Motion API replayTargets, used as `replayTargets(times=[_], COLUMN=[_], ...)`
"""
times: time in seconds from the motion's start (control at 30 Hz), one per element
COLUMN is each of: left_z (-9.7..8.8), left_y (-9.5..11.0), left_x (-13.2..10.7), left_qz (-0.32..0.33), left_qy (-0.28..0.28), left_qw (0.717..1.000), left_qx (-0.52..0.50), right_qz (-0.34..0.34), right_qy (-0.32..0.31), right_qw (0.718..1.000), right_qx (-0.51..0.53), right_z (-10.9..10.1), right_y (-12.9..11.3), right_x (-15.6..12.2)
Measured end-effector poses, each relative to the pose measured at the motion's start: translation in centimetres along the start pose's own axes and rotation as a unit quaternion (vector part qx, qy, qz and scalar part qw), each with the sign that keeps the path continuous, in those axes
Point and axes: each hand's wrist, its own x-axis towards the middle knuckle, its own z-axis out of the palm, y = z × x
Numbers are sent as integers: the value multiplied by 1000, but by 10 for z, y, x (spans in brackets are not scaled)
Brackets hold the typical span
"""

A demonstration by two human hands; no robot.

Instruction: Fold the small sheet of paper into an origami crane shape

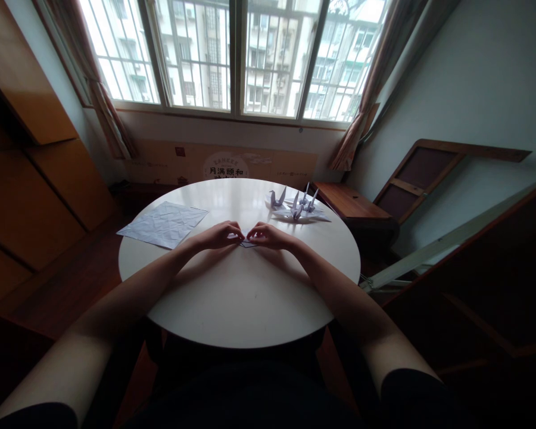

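Note:
A small piece of folded paper [249, 243] lies on the white round table [250, 298], between my two hands and partly hidden by them. My left hand [223, 235] pinches its left side, with the fingers bent and pressed together. On the other side, my right hand [268, 235] closes its thumb and fingertips on the same paper. The fingertips of both hands almost meet at its middle. Just how the paper is folded is too small to make out.
Several folded paper cranes [297, 205] stand at the table's back right. Creased sheets of paper [165, 223] lie at the left edge. Beyond the table are a wooden bench [351, 201] on the right, a barred window [236, 56] and wooden cabinets [49, 196] on the left.

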Motion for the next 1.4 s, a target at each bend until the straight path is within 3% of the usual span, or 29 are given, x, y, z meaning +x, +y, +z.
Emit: replayTargets(times=[1.4], left_z=[-2], left_y=[3], left_x=[0], left_qz=[-20], left_qy=[-19], left_qw=[1000], left_qx=[9], right_qz=[4], right_qy=[-1], right_qw=[1000], right_qx=[9], right_z=[0], right_y=[0], right_x=[-1])
